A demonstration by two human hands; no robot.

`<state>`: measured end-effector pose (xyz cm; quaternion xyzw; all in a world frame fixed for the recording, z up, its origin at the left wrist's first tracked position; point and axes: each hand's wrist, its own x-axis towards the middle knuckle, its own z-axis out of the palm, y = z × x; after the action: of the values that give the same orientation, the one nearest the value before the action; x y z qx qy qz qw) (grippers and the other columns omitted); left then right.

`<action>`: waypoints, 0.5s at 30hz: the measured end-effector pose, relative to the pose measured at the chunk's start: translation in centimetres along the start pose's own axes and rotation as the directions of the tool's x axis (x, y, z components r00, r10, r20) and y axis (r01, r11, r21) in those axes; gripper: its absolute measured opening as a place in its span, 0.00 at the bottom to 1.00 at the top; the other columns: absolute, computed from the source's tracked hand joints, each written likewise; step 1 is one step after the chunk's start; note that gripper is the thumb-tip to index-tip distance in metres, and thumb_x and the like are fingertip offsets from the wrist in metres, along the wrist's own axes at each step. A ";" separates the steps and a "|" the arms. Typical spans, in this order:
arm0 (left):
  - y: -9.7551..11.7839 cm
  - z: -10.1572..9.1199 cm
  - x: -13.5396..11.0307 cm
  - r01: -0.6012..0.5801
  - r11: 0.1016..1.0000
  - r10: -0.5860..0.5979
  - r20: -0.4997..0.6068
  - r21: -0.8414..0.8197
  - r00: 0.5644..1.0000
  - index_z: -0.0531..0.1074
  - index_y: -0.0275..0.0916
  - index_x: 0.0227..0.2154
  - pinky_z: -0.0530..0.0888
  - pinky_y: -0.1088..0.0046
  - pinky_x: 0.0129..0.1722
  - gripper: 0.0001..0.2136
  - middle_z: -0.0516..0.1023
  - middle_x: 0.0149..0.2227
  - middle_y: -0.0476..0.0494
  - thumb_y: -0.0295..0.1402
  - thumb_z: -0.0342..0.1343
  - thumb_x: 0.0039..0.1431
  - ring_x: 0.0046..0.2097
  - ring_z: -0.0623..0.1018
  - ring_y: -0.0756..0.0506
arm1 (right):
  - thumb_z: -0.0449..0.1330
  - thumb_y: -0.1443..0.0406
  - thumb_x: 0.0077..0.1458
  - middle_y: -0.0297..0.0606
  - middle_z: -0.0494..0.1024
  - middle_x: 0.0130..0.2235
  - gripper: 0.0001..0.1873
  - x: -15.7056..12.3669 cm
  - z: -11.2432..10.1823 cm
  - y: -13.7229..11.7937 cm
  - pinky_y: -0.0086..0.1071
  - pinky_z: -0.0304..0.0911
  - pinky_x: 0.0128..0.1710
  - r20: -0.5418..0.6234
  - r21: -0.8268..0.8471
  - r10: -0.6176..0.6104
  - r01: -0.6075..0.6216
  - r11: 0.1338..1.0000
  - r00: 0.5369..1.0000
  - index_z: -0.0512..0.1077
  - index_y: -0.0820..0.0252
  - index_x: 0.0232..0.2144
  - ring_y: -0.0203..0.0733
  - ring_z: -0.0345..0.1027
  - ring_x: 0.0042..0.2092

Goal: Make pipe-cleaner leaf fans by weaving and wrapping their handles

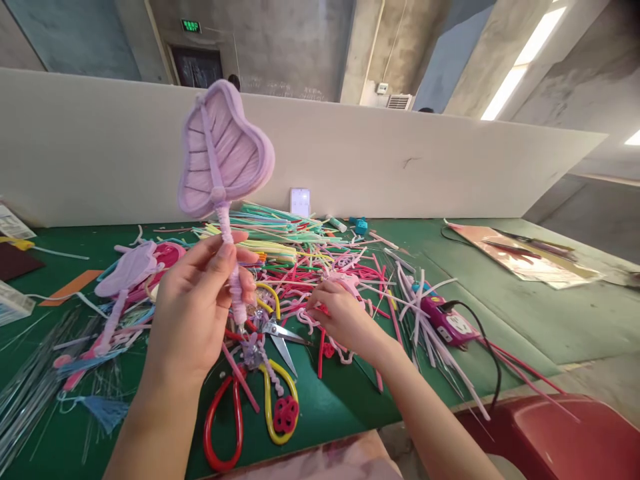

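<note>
My left hand (pixel 195 307) is closed round the stem of a lilac pipe-cleaner leaf fan (pixel 223 153) and holds it upright above the green table (pixel 500 293). My right hand (pixel 337 313) rests down in the heap of coloured pipe cleaners (pixel 300 260), its fingers curled on a white and pink pipe cleaner (pixel 307 320). Scissors (pixel 270 393) with one red and one yellow loop handle lie just below both hands. A second lilac leaf piece (pixel 127 270) lies on the table to the left.
A pink glue gun (pixel 447 323) with a black cord lies to the right. A white partition wall (pixel 400 167) runs behind the table, with a phone (pixel 300 202) leaning on it. Gold sheets (pixel 525 257) lie far right. A red chair (pixel 560 433) stands at the lower right.
</note>
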<state>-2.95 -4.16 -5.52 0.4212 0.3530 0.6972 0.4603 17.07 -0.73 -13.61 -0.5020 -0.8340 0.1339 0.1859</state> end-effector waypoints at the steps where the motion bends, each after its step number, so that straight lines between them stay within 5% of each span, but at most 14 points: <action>1: 0.1 0.1 0.0 -0.001 1.000 0.001 0.004 -0.025 1.000 0.80 0.36 0.35 0.70 0.82 0.17 0.05 0.77 0.28 0.48 0.30 0.62 0.56 0.22 0.71 0.54 | 0.56 0.71 0.62 0.43 0.75 0.43 0.07 0.2 -0.4 0.0 0.33 0.64 0.44 -0.036 -0.010 0.011 -0.011 1.000 0.999 0.76 0.62 0.37 0.43 0.69 0.45; 6: -0.4 0.2 0.6 0.079 0.984 -0.078 0.013 -0.158 0.997 0.81 0.35 0.33 0.70 0.82 0.17 0.05 0.77 0.27 0.47 0.27 0.60 0.57 0.21 0.72 0.54 | 0.51 0.70 0.63 0.49 0.77 0.42 0.12 3.0 -0.1 -1.6 0.36 0.64 0.44 0.035 -0.315 -0.010 0.020 0.949 0.999 0.75 0.66 0.40 0.49 0.69 0.46; 15: -0.8 -1.2 0.9 0.136 0.980 -0.139 -0.013 -0.149 0.990 0.81 0.33 0.35 0.71 0.83 0.17 0.06 0.77 0.28 0.47 0.25 0.59 0.58 0.21 0.71 0.55 | 0.58 0.74 0.55 0.52 0.80 0.41 0.11 9.3 3.4 -1.7 0.34 0.64 0.42 0.248 -0.322 -0.121 0.199 0.926 0.961 0.76 0.70 0.40 0.51 0.72 0.45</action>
<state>-3.95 -3.15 -6.45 0.3523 0.3341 0.6929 0.5331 10.25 6.60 -14.33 -0.4381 -0.8985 0.0262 0.0109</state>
